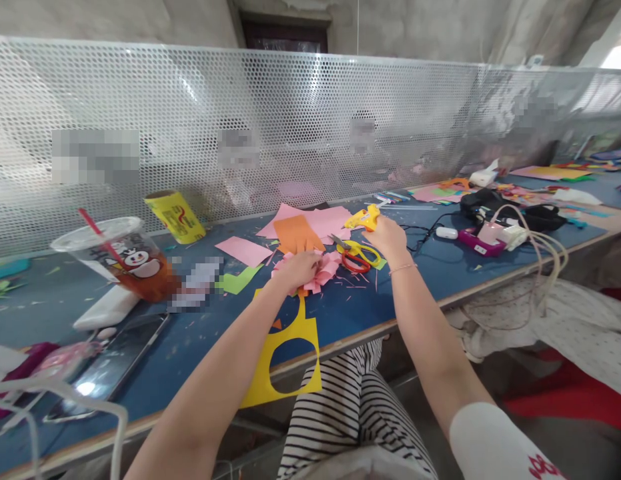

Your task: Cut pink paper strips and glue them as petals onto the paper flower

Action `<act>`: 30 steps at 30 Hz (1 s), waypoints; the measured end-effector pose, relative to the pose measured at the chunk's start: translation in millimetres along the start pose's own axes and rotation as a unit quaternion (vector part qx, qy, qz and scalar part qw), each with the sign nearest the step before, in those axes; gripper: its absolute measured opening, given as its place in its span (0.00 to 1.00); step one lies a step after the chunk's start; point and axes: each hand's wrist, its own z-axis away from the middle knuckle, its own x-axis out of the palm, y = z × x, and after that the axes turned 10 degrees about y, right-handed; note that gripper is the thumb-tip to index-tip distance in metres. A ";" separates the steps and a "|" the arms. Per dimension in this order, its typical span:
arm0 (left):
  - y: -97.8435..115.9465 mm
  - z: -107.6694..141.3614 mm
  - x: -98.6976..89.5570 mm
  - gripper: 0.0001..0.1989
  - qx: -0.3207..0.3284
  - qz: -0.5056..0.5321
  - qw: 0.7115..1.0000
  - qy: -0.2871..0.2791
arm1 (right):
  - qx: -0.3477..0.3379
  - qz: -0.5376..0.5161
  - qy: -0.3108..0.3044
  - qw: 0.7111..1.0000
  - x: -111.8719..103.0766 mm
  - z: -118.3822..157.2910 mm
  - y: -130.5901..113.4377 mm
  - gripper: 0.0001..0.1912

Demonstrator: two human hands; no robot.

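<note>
Head view, centre of the frame: the left hand (303,268) rests over ruffled pink paper (328,270), pinching or merely pressing I cannot tell, while just right of centre the right hand (390,239) grips a yellow glue gun (361,219). A dripping nozzle could stain the pink sheets (283,217) beneath it, and a wrist dropped carelessly could catch the scissors (351,249) between the hands. Farther out at left, a cartoon-printed cup (139,261) and yellow canister (177,217) carry lettering too small to read.
</note>
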 end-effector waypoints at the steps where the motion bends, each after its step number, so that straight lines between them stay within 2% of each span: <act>1: 1.0 0.6 -1.1 0.14 -0.010 0.010 1.000 0.001 | -0.001 -0.001 0.000 1.000 0.1 0.1 -0.1 0.20; 5: 2.5 4.9 -6.2 0.18 -0.068 0.061 0.996 0.021 | 0.001 -0.005 0.002 1.000 1.1 -0.3 0.5 0.20; 9: 0.1 7.0 -8.4 0.18 -0.033 0.059 0.998 -0.002 | 0.002 -0.011 0.003 1.000 1.9 -0.8 1.9 0.20; 11: -0.7 7.1 -9.1 0.18 -0.024 0.061 0.998 0.009 | 0.008 -0.013 0.004 1.000 2.2 -1.1 3.0 0.20; 14: -0.2 7.9 -10.5 0.19 -0.035 0.064 0.997 0.040 | 0.026 -0.017 0.002 1.000 3.3 -2.3 5.7 0.21; 18: 2.6 9.8 -13.3 0.19 -0.028 0.072 0.997 0.026 | 0.053 -0.024 0.006 0.998 7.1 -6.0 11.4 0.21; 21: 5.3 10.5 -16.1 0.20 -0.035 0.079 0.995 0.041 | 0.070 -0.042 0.007 0.997 10.8 -8.5 15.8 0.20; 25: 8.4 10.7 -18.6 0.23 -0.049 0.074 0.996 0.006 | 0.084 -0.073 -0.003 0.994 16.6 -10.6 20.3 0.21; 28: 9.1 10.8 -18.6 0.23 -0.045 0.074 0.996 0.027 | 0.087 -0.091 -0.011 0.992 23.0 -13.4 24.0 0.20; 30: 9.2 11.1 -18.3 0.24 -0.054 0.077 0.995 0.016 | 0.090 -0.100 -0.014 0.991 27.4 -16.2 28.0 0.19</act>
